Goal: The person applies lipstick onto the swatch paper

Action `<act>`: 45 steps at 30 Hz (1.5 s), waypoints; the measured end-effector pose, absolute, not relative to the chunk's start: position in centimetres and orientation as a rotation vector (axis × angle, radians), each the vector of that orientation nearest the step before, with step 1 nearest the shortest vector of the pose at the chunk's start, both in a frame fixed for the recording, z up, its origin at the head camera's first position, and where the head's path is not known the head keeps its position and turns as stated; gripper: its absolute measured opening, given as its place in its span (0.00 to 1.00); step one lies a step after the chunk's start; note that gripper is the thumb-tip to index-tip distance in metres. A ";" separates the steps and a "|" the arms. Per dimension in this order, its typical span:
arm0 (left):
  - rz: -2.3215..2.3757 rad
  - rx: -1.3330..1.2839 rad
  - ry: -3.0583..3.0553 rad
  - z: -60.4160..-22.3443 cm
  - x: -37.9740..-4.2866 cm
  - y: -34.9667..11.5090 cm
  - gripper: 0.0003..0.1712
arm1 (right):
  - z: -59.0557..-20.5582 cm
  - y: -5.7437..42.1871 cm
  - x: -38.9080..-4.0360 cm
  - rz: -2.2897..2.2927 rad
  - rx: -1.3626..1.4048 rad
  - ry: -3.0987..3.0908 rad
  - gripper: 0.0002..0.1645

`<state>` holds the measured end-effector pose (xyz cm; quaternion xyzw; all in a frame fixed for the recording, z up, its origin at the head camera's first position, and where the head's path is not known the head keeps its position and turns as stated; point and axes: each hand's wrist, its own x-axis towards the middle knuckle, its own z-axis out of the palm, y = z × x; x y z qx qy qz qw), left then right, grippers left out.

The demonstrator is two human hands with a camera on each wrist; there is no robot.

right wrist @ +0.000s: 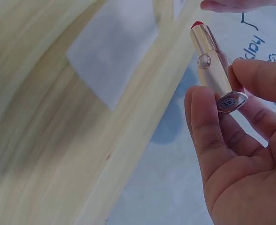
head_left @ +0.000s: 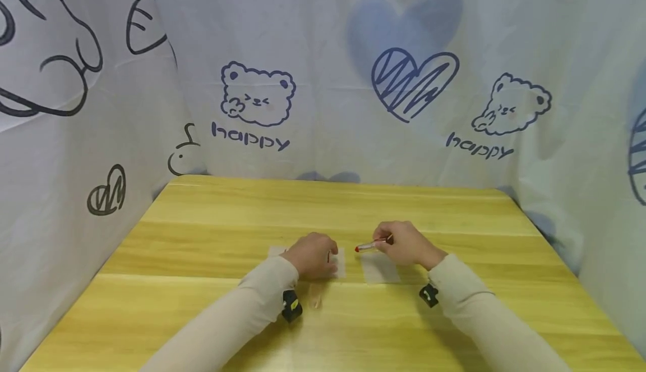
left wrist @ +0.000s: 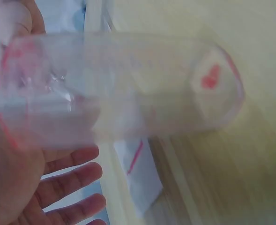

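My right hand [head_left: 404, 243] pinches a lipstick [right wrist: 212, 68] near its base, between thumb and fingertips. Its case is pale gold with a round emblem, and the red tip points left in the head view. Below the hand lies a blank white sheet [right wrist: 116, 51]. My left hand [head_left: 313, 254] is over another white sheet [left wrist: 140, 183] that bears a red stroke and is partly hidden by the hand. The left fingers look extended and spread in the left wrist view. A clear, pink-tinged container [left wrist: 138, 84] stands close to the left wrist and overlaps the palm there.
Both sheets lie on a yellow wood-grain table [head_left: 242, 209]. White cloth walls [head_left: 323, 147] with bear and heart drawings rise behind it and at both sides. Black wrist cameras are worn on both wrists.
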<state>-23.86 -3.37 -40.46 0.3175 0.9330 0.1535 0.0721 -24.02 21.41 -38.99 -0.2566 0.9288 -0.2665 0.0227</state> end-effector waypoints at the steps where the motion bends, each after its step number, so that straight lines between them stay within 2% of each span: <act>1: 0.459 0.963 2.800 -40.3 -23.8 -3.2 0.19 | -39.0 21.6 -24.0 -0.826 -0.790 2.880 0.02; 15: 0.346 0.981 2.748 -40.2 -23.3 -0.1 0.18 | -39.5 23.7 -24.1 -0.831 -0.743 2.900 0.03; 22: 0.286 1.100 2.729 -40.9 -23.2 1.4 0.18 | -39.7 24.4 -24.0 -0.844 -0.693 2.900 0.03; 28: 0.195 1.189 2.707 -41.2 -22.9 2.2 0.10 | -40.2 24.5 -24.2 -0.853 -0.690 2.907 0.03; 45: 0.112 1.148 2.706 -41.3 -22.7 2.4 0.16 | -40.6 24.4 -24.2 -0.819 -0.682 2.925 0.04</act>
